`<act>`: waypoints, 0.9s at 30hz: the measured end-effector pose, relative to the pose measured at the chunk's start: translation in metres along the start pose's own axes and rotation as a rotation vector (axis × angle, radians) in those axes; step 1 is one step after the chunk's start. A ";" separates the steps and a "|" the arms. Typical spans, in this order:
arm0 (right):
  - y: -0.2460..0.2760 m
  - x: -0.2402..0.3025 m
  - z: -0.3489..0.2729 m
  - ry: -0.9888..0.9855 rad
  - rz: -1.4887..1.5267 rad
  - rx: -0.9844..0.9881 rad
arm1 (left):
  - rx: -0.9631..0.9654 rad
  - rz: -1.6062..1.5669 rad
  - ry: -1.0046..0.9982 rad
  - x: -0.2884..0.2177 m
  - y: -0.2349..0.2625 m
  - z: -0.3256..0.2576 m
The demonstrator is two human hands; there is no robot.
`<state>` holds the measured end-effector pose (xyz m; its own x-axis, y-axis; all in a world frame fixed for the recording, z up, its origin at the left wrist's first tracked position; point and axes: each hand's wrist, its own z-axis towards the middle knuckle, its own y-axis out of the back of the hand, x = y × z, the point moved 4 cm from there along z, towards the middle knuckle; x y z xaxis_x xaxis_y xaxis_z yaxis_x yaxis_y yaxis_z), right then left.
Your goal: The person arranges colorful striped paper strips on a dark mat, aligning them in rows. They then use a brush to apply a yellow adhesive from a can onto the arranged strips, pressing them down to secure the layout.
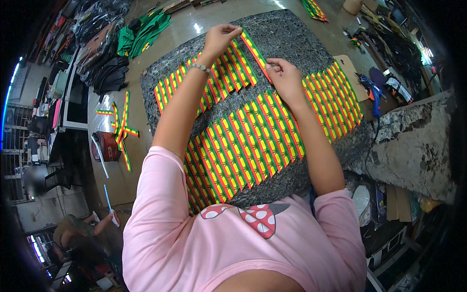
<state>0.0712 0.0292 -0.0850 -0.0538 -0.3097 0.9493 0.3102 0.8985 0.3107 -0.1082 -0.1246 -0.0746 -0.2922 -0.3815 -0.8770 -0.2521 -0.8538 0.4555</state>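
Between my hands a narrow strip (253, 50), striped green, yellow and red, stretches at a slant over a dark grey, fuzzy board (282, 27). My left hand (223, 40) pinches its far end. At the near end, the thumb and fingers of my right hand (286, 79) are closed on the strip. Similar strips with leaf prints lie side by side on the board. One long row (243, 146) runs across the near part and continues under my right forearm to the right. A shorter row (228, 73) sits farther back, partly hidden by my left forearm.
Left of the board are loose crossed strips (119, 127) and a dark red tin (109, 146). Green fabric (148, 36) and black bundles lie at the far left. On the right are a blue glue gun (376, 99) and a rough slab (413, 141). Another person's legs (87, 226) show lower left.
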 end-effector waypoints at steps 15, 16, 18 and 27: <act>-0.012 0.001 -0.001 0.107 -0.194 -0.013 | -0.322 0.588 -0.256 0.041 -0.009 -0.008; -0.013 0.000 -0.001 0.102 -0.211 -0.002 | -0.323 0.588 -0.260 0.041 -0.009 -0.008; -0.013 0.000 -0.001 0.114 -0.228 -0.004 | -0.320 0.590 -0.264 0.042 -0.010 -0.008; -0.016 0.000 -0.001 0.093 -0.274 -0.015 | -0.337 0.575 -0.280 0.045 -0.008 -0.006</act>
<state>0.0673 0.0147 -0.0901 -0.0507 -0.5681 0.8214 0.3102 0.7728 0.5536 -0.1137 -0.1376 -0.1184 -0.5303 -0.7365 -0.4200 0.2973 -0.6254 0.7214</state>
